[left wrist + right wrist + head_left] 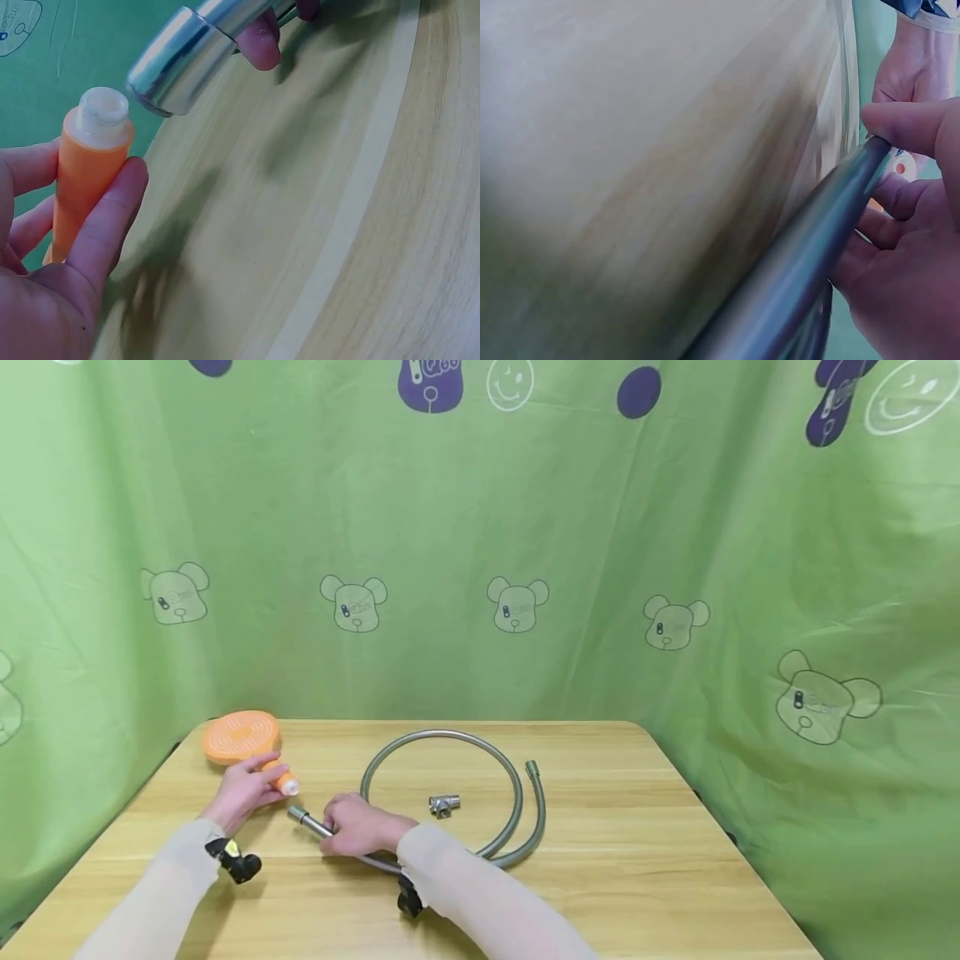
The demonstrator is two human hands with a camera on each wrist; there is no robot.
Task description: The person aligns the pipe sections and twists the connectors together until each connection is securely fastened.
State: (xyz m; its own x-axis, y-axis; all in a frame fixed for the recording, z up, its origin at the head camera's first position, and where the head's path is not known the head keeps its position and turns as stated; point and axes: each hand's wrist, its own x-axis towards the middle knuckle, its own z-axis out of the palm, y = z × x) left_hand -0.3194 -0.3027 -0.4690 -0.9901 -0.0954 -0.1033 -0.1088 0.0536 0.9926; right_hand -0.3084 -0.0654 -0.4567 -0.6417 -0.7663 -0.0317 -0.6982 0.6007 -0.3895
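Note:
My left hand (pixel 246 787) grips the orange handle of a shower head (pixel 242 737) at the table's left side. The handle's white threaded end (pixel 103 112) sticks up past the fingers in the left wrist view. With my right hand (pixel 360 825) I hold a grey shower hose (pixel 795 255) just behind its metal end fitting (pixel 180 61). That fitting points toward the white thread, with a small gap between them. From the right hand the hose loops over the table, and its other end (pixel 532 769) lies at the right.
A small chrome tee connector (pixel 443 805) lies inside the hose loop. The wooden table (pixel 637 877) is bounded by a green printed curtain (pixel 450 668) behind and at both sides. Black wrist cameras (pixel 234 860) sit on both sleeves.

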